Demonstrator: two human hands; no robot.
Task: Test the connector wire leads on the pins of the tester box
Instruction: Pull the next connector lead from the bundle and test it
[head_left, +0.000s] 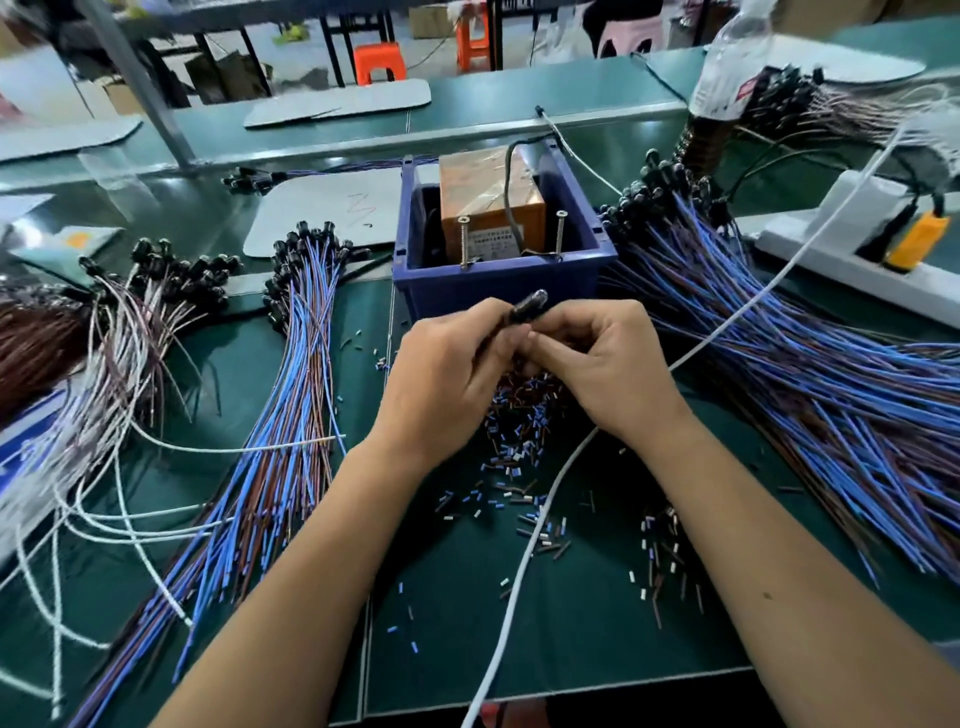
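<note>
A blue bin (498, 291) in the middle of the table holds the orange tester box (491, 202). Two upright screw pins (464, 241) (560, 234) stand at its near edge. Just in front of the bin, my left hand (447, 374) grips a black connector (530, 306) whose tip pokes up above my fingers. My right hand (608, 364) pinches the connector's wire leads close beside the left hand; the leads themselves are hidden by my fingers. Both hands are below the pins and apart from them.
Bundles of blue and brown connector wires lie at the left (291, 415) and right (831, 374). Several cut insulation bits (519, 457) litter the green mat. A white cable (519, 566) runs under my right wrist. A power strip (852, 244) and water bottle (732, 67) stand at the right.
</note>
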